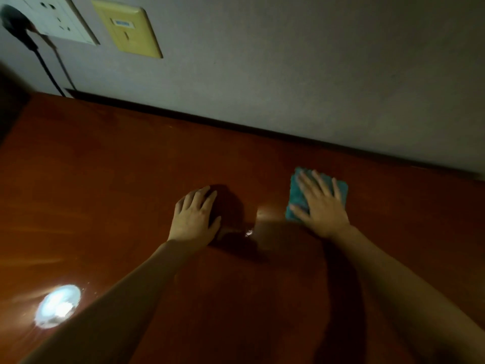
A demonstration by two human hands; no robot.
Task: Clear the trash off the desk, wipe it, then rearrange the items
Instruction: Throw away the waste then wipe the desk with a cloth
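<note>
no readable text, yellow wall plate (127, 28) label blurred

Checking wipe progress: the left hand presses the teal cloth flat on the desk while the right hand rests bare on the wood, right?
Hands are swapped. In the head view the right hand presses the teal cloth flat on the desk, while the left hand rests bare on the wood.

One teal cleaning cloth (299, 195) lies on one reddish-brown wooden desk (105, 193). Two bare hands are in view — the left hand (195, 218) and the right hand (324, 206) — each on its own forearm. On the wall there are two plates — one white socket panel (56, 18) and one yellow wall plate (128, 28). One black plug (14, 21) sits in the white panel, with one black cable (48, 72) hanging from it. One bright lamp reflection (57, 306) shows on the desk.
</note>
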